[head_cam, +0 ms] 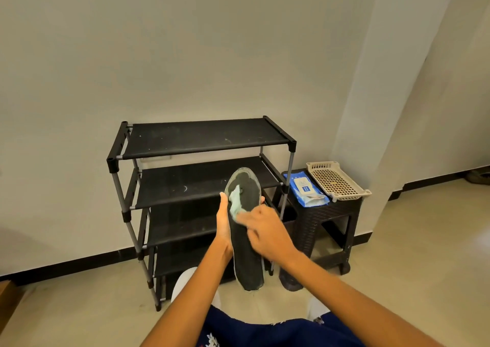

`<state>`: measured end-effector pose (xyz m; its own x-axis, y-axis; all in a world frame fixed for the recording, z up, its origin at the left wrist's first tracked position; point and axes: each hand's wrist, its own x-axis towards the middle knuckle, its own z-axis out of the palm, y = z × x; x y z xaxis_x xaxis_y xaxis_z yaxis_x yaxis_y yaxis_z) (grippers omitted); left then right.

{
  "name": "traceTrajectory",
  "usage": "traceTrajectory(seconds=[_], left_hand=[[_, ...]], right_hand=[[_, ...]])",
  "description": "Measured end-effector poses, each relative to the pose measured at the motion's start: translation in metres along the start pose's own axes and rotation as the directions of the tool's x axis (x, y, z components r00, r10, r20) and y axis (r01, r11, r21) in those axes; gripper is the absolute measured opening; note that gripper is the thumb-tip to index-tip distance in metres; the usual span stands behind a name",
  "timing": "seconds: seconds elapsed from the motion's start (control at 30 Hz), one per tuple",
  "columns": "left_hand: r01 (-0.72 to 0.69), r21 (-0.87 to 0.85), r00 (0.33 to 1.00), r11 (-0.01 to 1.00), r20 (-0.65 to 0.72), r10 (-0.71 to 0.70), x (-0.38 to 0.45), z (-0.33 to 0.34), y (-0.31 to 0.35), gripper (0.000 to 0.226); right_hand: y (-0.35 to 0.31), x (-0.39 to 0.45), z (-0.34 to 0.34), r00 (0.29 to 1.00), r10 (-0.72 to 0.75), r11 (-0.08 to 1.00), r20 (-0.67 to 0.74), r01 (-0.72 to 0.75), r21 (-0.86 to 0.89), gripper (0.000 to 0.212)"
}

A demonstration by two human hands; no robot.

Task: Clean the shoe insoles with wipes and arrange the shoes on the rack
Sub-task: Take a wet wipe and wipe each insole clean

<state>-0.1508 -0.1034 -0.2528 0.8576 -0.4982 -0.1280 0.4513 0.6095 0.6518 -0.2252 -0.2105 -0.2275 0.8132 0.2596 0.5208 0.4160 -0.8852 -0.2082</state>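
Dark insole (245, 230) held upright in front of black shoe rack (201, 145), toe end up, heel end down. Left hand (224, 230) clamped along insole's left edge, thumb up. Right hand (265, 234) pinches pale green wipe (236, 201) against insole's face, fingers closed on wipe, slightly motion-blurred. Hands close together, insole between them. Rack shelves bare. Right of rack, dark stool (326, 224) carries blue wipes pack (306, 187) and cream perforated basket (336, 181), side by side. Dark shoe (290, 280) on floor under right forearm.

Dark insole (246, 230) upright, pale wipe (235, 201) against it
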Motion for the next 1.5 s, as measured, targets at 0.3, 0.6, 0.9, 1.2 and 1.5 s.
traceTrajectory(seconds=[0.3, 0.6, 0.9, 1.2, 1.5], left_hand=[[0.077, 0.065, 0.997, 0.995, 0.019, -0.078, -0.008, 0.003, -0.006, 0.070], [0.075, -0.011, 0.997, 0.997, -0.031, -0.075, -0.006, -0.009, -0.009, 0.085], [0.139, 0.037, 0.989, 0.990, 0.035, -0.141, -0.022, 0.015, -0.013, 0.057], [0.008, 0.195, 1.000, 0.981, -0.030, -0.003, -0.013, 0.010, -0.010, 0.049], [0.105, 0.189, 0.994, 0.976, -0.005, -0.106, -0.015, 0.005, -0.013, 0.074]], right_hand=[[0.028, 0.011, 0.004, 0.989, 0.119, 0.977, 0.093, -0.100, -0.190, 0.051], [0.018, -0.036, 0.001, 0.935, -0.266, 0.964, 0.235, 0.250, 0.093, 0.033], [0.037, 0.052, -0.027, 0.927, 0.360, 0.920, -0.102, -0.335, 0.205, 0.037], [0.022, 0.031, -0.006, 0.982, -0.125, 0.988, 0.141, 0.136, -0.068, 0.028], [0.031, 0.035, -0.007, 0.977, 0.192, 0.965, -0.092, -0.205, -0.165, 0.025]])
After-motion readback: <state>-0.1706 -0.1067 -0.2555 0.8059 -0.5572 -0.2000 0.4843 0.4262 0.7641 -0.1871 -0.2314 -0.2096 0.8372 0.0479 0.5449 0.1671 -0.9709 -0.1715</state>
